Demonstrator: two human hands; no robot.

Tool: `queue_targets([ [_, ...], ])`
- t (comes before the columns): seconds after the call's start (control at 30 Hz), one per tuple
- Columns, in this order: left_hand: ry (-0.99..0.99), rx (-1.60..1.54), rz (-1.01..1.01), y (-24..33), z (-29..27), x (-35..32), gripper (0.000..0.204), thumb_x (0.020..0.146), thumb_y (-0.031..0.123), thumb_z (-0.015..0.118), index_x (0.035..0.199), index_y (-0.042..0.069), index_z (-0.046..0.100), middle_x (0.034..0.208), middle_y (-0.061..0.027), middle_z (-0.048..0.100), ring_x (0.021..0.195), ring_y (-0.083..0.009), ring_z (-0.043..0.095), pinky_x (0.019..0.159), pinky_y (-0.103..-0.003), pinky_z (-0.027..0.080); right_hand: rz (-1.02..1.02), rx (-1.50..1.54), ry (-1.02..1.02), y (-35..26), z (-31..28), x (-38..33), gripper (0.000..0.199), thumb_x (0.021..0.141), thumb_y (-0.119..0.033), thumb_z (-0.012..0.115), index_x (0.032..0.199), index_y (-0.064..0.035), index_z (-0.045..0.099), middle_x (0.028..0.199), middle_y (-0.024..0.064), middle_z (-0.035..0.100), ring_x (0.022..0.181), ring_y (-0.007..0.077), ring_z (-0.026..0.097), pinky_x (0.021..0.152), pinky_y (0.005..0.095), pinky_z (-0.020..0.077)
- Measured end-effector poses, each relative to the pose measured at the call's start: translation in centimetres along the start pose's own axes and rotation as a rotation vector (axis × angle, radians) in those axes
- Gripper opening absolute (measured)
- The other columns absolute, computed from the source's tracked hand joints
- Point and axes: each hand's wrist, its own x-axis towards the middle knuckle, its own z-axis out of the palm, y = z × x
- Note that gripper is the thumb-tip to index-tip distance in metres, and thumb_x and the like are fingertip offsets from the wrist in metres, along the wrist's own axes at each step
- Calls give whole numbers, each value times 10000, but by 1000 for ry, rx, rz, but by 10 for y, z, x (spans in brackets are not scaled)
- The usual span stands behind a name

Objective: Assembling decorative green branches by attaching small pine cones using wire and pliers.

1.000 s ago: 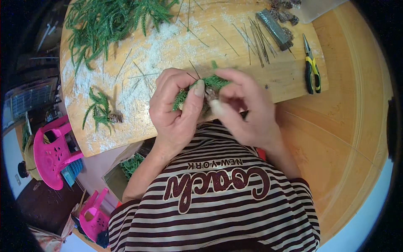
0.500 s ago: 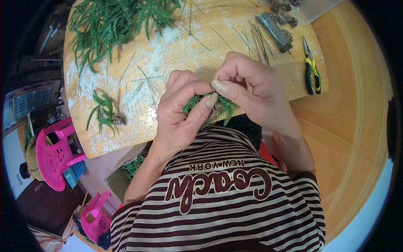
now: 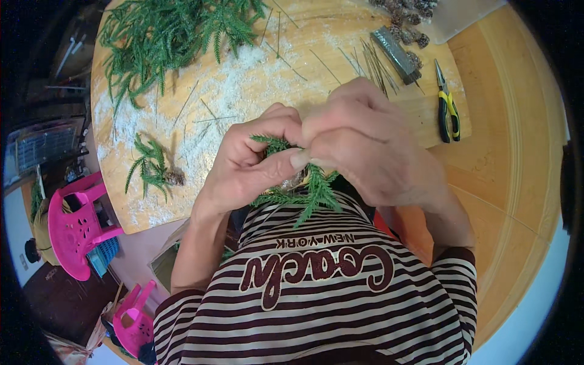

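My left hand (image 3: 246, 161) is closed around an artificial pine sprig (image 3: 319, 191), its thumb pressed toward the fingertips. Green needled tips stick out above the thumb and hang below both hands, in front of the striped shirt. A brownish pine cone (image 3: 297, 180) shows in part beneath my left thumb. My right hand (image 3: 371, 146) is closed in a pinch against the left fingertips, at the sprig's upper end. What lies between its fingers is hidden. On the table's left side lies another sprig (image 3: 147, 164) with a small pine cone (image 3: 175, 177) at its end.
A heap of green sprigs (image 3: 164, 42) covers the far left of the wooden table (image 3: 182, 204), amid white flakes (image 3: 234, 76). Thin wires (image 3: 377, 67), a grey block (image 3: 395, 56), pine cones (image 3: 413, 21) and yellow-black pliers (image 3: 447, 106) lie at right. Pink chairs (image 3: 76, 225) stand left.
My hands have come down closer to my body, the right one turning so its back faces up. The sprig has swung out, and more of its green tips now hang below the hands.
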Motion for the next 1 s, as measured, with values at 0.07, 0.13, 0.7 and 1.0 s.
queue_targets([
  [0.07,-31,51,-6,0,-1,-2,126,786,67,646,875,-6,594,791,-40,516,785,-155,428,727,-276,341,39,38,-20,2,0,0,90,788,-91,614,827,-44,547,809,68,533,721,231,465,634,328,391],
  [0.13,31,115,-38,1,4,-6,128,775,72,657,863,4,594,784,-42,523,781,-164,434,721,-277,342,84,42,-40,0,-1,-3,91,796,-95,609,831,-47,540,800,67,526,718,235,463,632,332,389],
  [0.7,140,612,184,-12,14,-12,148,712,43,682,836,28,603,758,-64,527,759,-233,456,709,-313,352,166,-75,-239,6,-2,-13,113,809,-110,609,809,-42,519,695,87,478,624,275,452,563,356,366],
  [1.0,195,971,304,-17,21,-7,139,717,50,683,842,41,624,760,-54,523,771,-232,458,716,-313,356,758,258,-336,11,-6,-20,123,806,-123,628,859,-40,553,716,69,484,549,186,447,482,291,351],
])
